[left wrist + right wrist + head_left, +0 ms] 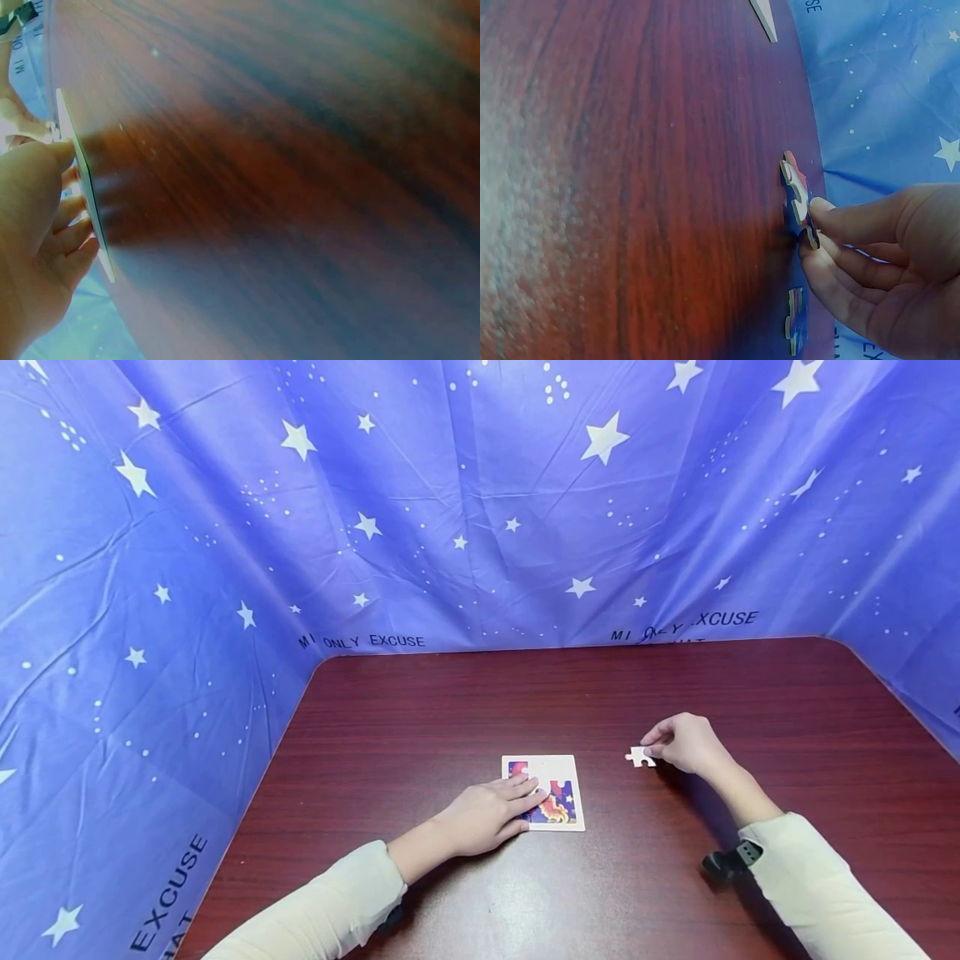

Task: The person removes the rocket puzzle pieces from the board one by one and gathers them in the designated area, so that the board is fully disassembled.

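Note:
My left hand (487,814) lies with its fingers stretched out over the left side of a small square jigsaw board (580,793). The board has a white border and a purple, red and gold picture, with a blank white area at its upper part. Part of the picture is hidden under the fingers. To the right of the board, my right hand (686,745) pinches a jigsaw piece (640,757) between thumb and fingers. That piece shows pale in the head view. Beside the right hand, another jigsaw piece (796,322) lies on the table in the right wrist view.
Both hands are over a dark reddish wooden table (420,710). A blue-purple cloth (480,485) with white stars hangs along its back and sides. A black device (731,862) is strapped at the right sleeve's cuff. The board's corner (765,19) shows in the right wrist view.

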